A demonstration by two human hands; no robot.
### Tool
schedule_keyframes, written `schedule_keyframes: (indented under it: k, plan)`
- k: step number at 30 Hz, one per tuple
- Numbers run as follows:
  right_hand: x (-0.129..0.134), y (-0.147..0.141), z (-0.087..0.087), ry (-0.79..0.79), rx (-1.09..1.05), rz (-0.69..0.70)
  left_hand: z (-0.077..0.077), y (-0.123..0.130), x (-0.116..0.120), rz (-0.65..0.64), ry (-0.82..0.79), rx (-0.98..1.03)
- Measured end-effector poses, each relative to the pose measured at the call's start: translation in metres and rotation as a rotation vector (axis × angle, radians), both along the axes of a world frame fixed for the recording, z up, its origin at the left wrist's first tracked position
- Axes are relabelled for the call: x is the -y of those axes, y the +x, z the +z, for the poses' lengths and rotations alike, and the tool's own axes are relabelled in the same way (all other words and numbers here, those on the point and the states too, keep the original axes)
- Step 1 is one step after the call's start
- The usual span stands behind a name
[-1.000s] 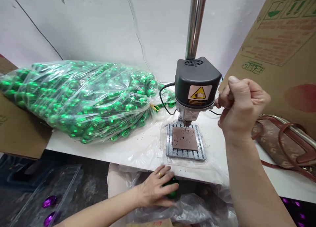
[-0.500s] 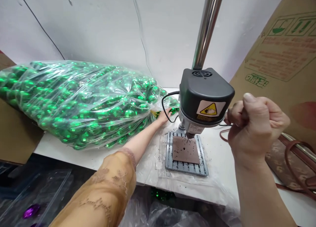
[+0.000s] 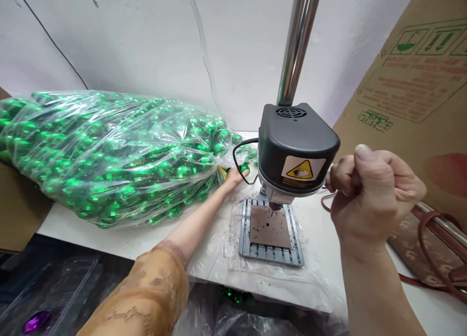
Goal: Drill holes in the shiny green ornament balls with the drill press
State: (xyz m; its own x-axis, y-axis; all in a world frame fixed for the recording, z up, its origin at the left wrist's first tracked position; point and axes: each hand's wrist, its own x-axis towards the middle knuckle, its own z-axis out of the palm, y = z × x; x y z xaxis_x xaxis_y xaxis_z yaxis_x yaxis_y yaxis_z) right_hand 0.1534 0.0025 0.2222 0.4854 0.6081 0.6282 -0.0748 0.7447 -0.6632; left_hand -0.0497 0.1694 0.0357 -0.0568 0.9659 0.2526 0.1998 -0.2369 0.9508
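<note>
A small black drill press (image 3: 297, 141) stands on the white table with its bit over a brown square board (image 3: 268, 233). The board has one dark hole and lies on a grey slotted base plate (image 3: 244, 233). My left hand (image 3: 236, 177) reaches in behind the press's cable, at the mouth of a clear plastic bag (image 3: 124, 165) full of shiny green faceted pieces. Some green pieces lie at its fingers, which are mostly hidden. Just right of the drill head, my right hand (image 3: 375, 190) is closed in a fist; what it grips, if anything, is out of sight.
A large printed cardboard box (image 3: 408, 97) leans at the right, with a patterned bag (image 3: 426, 253) and its brown strap before it. Dark shavings dot the board and plate. Another carton (image 3: 22, 199) is at the left; a purple gem (image 3: 36, 321) lies low at left.
The whole view has shifted slightly, so most things sit a little further left. My left hand has drawn back slightly toward me at the bag's mouth. My right hand stays closed beside the drill head.
</note>
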Motion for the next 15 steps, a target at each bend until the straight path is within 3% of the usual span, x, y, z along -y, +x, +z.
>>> schedule_keyframes:
  k: [3, 5, 9, 12, 15]
  plan:
    - [-0.001, 0.0, -0.001, 0.011, -0.015, 0.013, -0.001, -0.021, 0.037, 0.041, -0.094, 0.098]
    - [-0.001, 0.0, -0.002, 0.008, -0.018, 0.012, -0.001, -0.03, 0.07, 0.065, -0.182, 0.265]
    - [-0.002, 0.0, -0.004, 0.015, -0.013, 0.012, -0.002, -0.03, 0.131, -0.008, -0.309, 0.505]
    - [-0.002, 0.001, -0.005, 0.037, -0.016, 0.025, -0.005, -0.013, 0.156, -0.121, -0.288, 0.482]
    - [-0.004, 0.003, -0.007, 0.031, -0.013, 0.029, -0.008, 0.006, 0.162, -0.204, -0.247, 0.412]
